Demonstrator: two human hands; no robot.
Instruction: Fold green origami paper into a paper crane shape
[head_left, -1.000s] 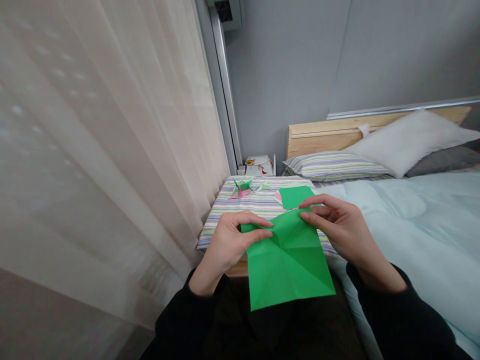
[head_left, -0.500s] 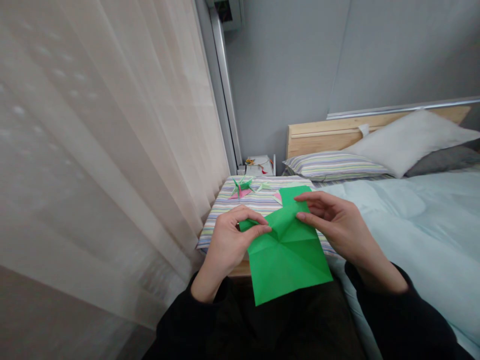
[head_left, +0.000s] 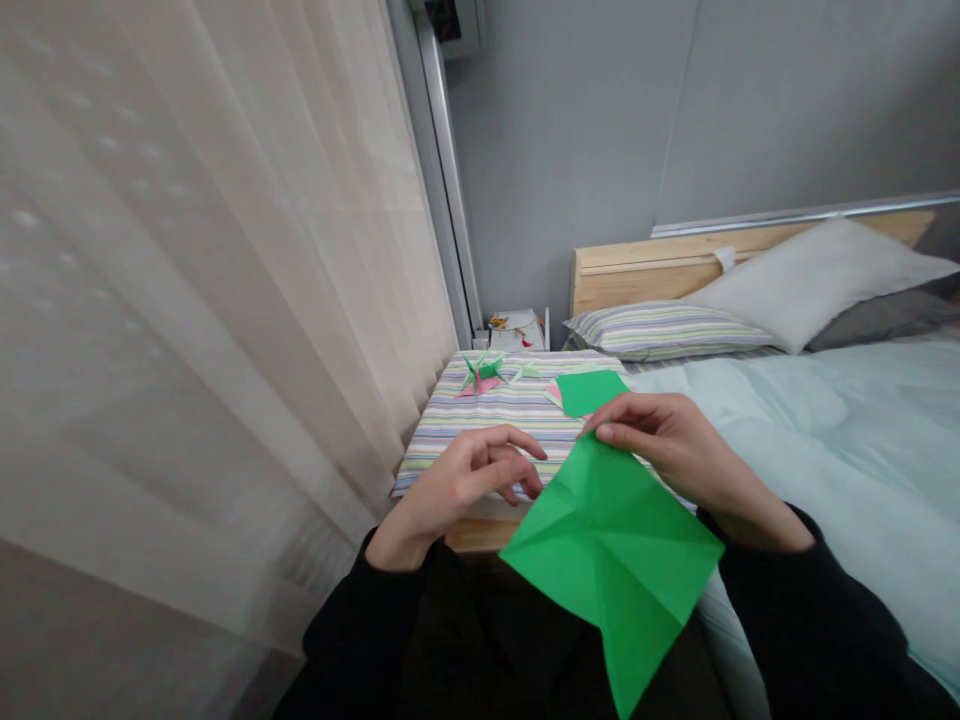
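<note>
A creased sheet of green origami paper (head_left: 611, 560) hangs as a diamond over my lap, its fold lines radiating from the middle. My right hand (head_left: 664, 435) pinches its top corner between thumb and fingers. My left hand (head_left: 472, 480) is off the sheet, fingers loosely curled and empty, just left of the paper above the striped cloth (head_left: 495, 420). On that cloth lie a smaller green paper square (head_left: 591, 392), partly over a pink paper, and a green folded origami figure (head_left: 484, 373) on another pink paper.
A sheer curtain (head_left: 225, 300) hangs along the left side. To the right is a bed with a pale blue duvet (head_left: 825, 440), a striped pillow (head_left: 660, 332), a white pillow (head_left: 810, 285) and a wooden headboard (head_left: 645, 265). A small box (head_left: 517, 332) stands behind the cloth.
My left hand has let go of the green sheet and drawn back to the left. The sheet has swung down and right, turned to a diamond, and now hangs from my right hand.
</note>
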